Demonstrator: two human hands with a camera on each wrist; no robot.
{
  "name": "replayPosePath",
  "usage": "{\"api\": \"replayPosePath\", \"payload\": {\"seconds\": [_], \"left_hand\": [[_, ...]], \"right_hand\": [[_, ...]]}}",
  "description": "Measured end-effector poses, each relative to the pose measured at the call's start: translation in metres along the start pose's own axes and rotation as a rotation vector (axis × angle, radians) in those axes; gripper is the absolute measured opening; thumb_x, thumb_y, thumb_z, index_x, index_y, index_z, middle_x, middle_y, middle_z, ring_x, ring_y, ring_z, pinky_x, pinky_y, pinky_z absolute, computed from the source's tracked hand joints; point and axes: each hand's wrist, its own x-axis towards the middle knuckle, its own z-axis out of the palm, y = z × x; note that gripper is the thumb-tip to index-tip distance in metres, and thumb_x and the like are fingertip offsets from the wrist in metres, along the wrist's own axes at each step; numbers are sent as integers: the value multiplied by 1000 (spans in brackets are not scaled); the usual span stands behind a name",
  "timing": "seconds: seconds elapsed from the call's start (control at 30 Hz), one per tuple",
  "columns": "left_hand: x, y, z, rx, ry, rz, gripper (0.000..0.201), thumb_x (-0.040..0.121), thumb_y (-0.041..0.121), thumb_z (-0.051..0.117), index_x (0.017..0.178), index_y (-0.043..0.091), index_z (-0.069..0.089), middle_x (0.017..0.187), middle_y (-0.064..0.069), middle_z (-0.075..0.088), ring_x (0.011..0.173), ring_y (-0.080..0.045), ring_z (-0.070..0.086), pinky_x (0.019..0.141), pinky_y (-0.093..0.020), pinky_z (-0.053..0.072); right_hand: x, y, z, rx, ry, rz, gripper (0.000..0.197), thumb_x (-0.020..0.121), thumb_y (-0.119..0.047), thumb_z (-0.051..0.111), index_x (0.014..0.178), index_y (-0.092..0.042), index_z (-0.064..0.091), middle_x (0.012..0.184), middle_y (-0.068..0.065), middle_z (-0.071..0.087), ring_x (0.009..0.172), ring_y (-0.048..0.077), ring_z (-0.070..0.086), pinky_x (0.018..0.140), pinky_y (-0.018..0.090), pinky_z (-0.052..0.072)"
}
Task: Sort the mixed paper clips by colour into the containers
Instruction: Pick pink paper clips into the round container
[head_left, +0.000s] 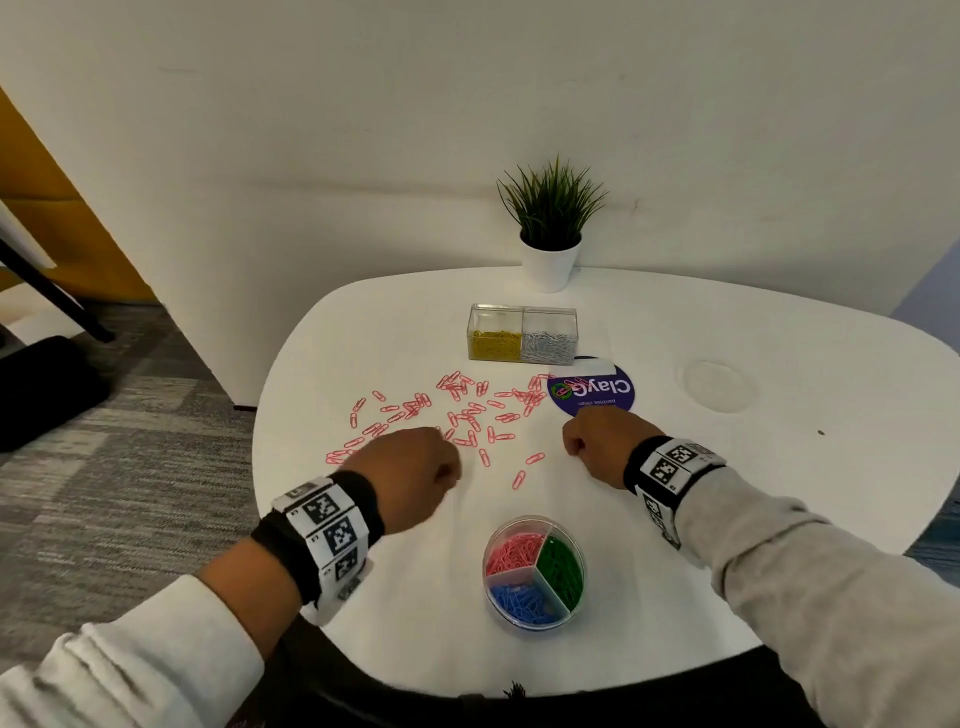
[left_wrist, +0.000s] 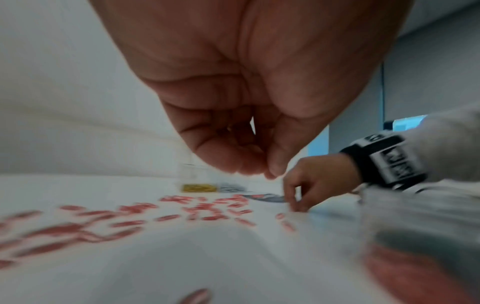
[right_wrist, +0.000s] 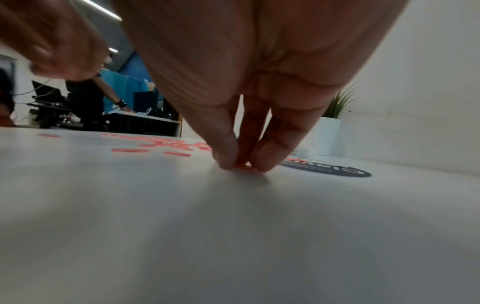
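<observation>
A pink paper clip (right_wrist: 244, 166) is pinched against the white counter (head_left: 675, 519) between the thumb and fingertips (right_wrist: 270, 158) of the right hand (head_left: 602, 441). The left hand (head_left: 410, 467) is held above the counter with its fingers curled together; whether anything is pinched there cannot be told through the blur. The loose pink clips (head_left: 457, 410) are scattered between and beyond the hands. A round divided tub (head_left: 535, 571) of pink, green and blue clips is set nearer the body, a clear box (head_left: 522, 332) of gold and silver clips beyond the scatter.
</observation>
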Motion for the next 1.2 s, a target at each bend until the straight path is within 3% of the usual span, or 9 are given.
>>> {"api": "replayPosePath", "payload": {"seconds": [0.2,0.33,0.5,0.63,0.73,0.83,0.97,1.1,1.2], "left_hand": [[-7,-30,20,53,-223,-141,43,82,61,63,115,34,60,102,16,59,94,-8,54,85,-26,47],[-2,-29,25,83,-192,-115,33,89,39,64,120,31,58,99,15,51,92,-10,48,80,-23,39],[-4,-35,31,9,-161,-136,26,91,20,54,114,30,62,94,15,55,89,-9,52,76,-20,39],[-6,-31,32,3,-162,-155,32,90,15,46,113,33,59,89,16,53,88,-11,53,75,-23,42],[-4,-23,28,-59,-125,-142,31,92,16,43,111,32,61,100,11,53,93,-12,53,80,-23,42],[4,-11,21,-280,-13,-161,26,93,11,43,95,23,66,93,9,52,85,-12,53,71,-22,41],[23,6,21,-448,80,-199,20,93,8,41,86,3,59,89,-8,62,79,-20,51,70,-34,43],[44,22,29,-217,-43,-70,19,95,35,50,100,19,59,100,3,61,93,-19,56,78,-34,46],[61,33,27,37,-109,21,43,91,60,54,123,32,57,123,7,57,111,-18,55,91,-33,47]], "right_hand": [[-1,-3,3,41,22,21,19,86,-12,54,102,-22,54,97,-2,59,88,19,56,77,29,49],[0,-6,-2,183,36,75,17,85,-14,57,97,-26,52,88,-8,54,84,17,55,70,25,42],[5,-16,-10,748,152,199,17,85,-1,54,90,-16,60,80,2,60,67,18,58,65,32,51],[8,-32,-10,456,11,32,15,86,-9,57,86,-24,59,94,-4,61,87,15,59,73,24,47],[11,-42,-1,173,-44,-105,10,91,-20,61,101,-22,61,106,-4,53,97,17,55,84,26,45],[12,-43,1,89,-42,-112,8,96,-25,60,99,-18,60,109,1,52,93,17,54,80,27,44],[11,-34,0,71,-40,-91,8,94,-24,57,90,-18,53,99,1,54,86,16,53,69,24,40],[4,-22,2,133,9,-97,14,92,-26,61,98,-20,51,94,-3,53,84,16,51,69,26,38],[1,-23,8,93,28,-89,16,95,-27,59,109,-18,56,101,0,57,90,18,54,78,30,45]]}}
